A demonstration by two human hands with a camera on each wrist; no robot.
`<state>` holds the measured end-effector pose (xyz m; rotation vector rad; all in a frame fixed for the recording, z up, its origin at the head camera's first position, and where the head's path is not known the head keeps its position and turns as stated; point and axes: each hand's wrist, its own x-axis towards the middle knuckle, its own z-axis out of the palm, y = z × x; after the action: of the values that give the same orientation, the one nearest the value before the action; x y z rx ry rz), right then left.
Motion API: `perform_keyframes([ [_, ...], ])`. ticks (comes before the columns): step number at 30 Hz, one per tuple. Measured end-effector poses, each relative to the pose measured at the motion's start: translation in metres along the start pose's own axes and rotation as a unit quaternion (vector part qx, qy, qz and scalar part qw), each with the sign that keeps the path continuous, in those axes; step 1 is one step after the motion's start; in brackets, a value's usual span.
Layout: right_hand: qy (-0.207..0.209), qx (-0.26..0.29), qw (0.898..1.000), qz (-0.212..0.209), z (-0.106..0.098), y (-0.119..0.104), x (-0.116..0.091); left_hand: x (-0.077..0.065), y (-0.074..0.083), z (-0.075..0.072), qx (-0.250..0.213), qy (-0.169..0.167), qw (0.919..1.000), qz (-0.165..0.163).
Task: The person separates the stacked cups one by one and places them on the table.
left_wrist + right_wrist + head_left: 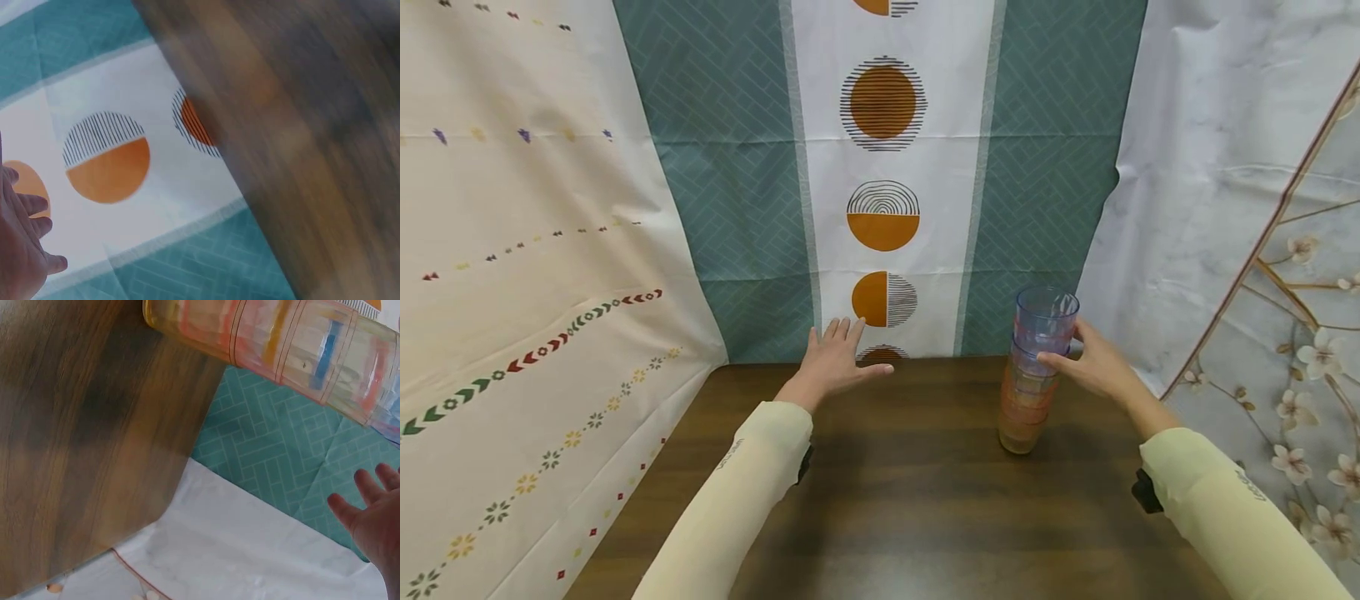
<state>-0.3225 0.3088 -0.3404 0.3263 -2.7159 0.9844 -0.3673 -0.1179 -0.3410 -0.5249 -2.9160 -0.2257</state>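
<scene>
Several stacked cups [1030,398] beside right grip [1101,367]

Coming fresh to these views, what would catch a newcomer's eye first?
Most likely the tall stack of see-through cups, standing on the right side of the wooden table, with the right hand at its upper part. Next come the orange circles down the patterned cloth behind, and the left hand, fingers apart, in front of it.
</scene>
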Motion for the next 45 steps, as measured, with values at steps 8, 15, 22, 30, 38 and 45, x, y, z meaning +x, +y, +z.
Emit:
perform_keyframes([
  [8,0.024,0.080,0.997,0.001,0.009,0.000,-0.003,0.012,0.036,-0.001,-0.010,0.001,0.9998,0.019],
  [15,0.029,0.142,0.989,-0.022,0.016,-0.001,-0.003,0.025,0.062,-0.002,-0.020,0.008,0.9988,0.044],
  [22,0.025,0.167,0.985,-0.023,0.019,0.003,-0.001,0.038,0.088,-0.007,-0.062,-0.004,0.9960,0.065],
  [30,0.022,0.170,0.985,-0.024,0.019,0.002,-0.003,0.047,0.124,-0.014,-0.137,-0.009,0.9875,0.077],
  [38,0.018,0.179,0.983,-0.032,0.021,0.003,-0.002,0.063,0.152,-0.013,-0.246,-0.004,0.9654,0.086],
  [45,0.016,0.175,0.984,-0.038,0.022,0.005,-0.002,0.069,0.172,-0.014,-0.328,-0.011,0.9427,0.062],
])
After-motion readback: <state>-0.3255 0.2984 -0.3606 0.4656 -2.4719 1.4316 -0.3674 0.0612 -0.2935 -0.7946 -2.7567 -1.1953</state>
